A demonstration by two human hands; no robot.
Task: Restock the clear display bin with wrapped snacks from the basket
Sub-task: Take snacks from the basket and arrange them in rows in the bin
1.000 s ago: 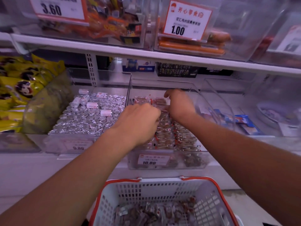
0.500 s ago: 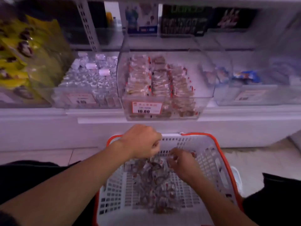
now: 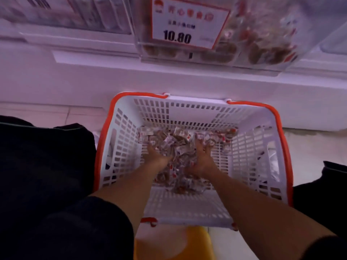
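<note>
Both hands are down in the basket (image 3: 262, 147), buried at the fingers in the heap of wrapped snacks (image 3: 178, 145) on its floor. The left hand (image 3: 156, 156) lies at the left of the heap and the right hand (image 3: 201, 162) at the right, palms turned toward each other with snacks between them. The fingers are hidden among the wrappers, so whether either grip has closed on snacks cannot be told. The display bin (image 3: 253, 44), with its price card (image 3: 189, 23) reading 10.80, sits on the shelf (image 3: 93, 59) directly above and behind the basket and already holds snacks.

Judgement on the step in hand: this is a two-handed scoop. It would go best with the hands brought together under the heap, little fingers meeting, so that loose wrappers do not slip through on the lift. A modest load should clear the bin's front wall more cleanly than a heaped one.

Against half a second earlier: the left hand was then a raised fist above the snacks and is now sunk into them. The view has tipped down, showing only the bin's front.
</note>
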